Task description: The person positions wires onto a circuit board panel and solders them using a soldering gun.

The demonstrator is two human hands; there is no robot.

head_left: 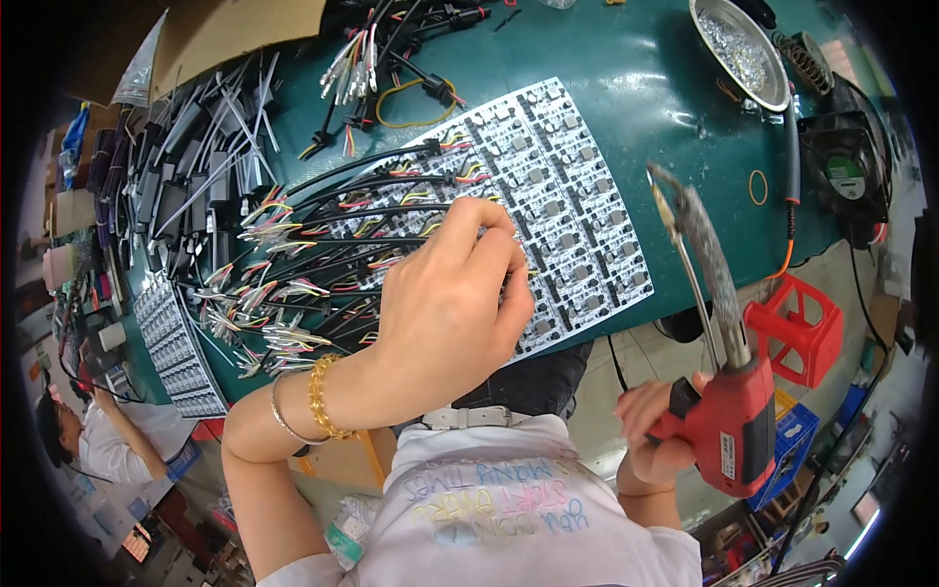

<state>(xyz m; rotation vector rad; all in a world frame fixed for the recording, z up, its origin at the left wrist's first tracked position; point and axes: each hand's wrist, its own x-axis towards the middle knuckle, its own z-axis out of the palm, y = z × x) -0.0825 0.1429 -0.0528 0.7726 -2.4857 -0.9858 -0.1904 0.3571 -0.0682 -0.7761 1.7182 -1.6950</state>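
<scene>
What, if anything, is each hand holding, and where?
Right hand: red soldering gun, by its handle. Left hand, over the white circuit boards: cannot tell, grip hidden.

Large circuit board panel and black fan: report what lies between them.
Head view: the soldering gun's nozzle, a rubber band, then a grey tool handle.

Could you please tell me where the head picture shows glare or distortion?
Head view: white glare spots the green tabletop near the metal bowl; the circuit-board panel looks bright yet distinct; straight edges bend toward the rim; the corners fall to black.
</scene>
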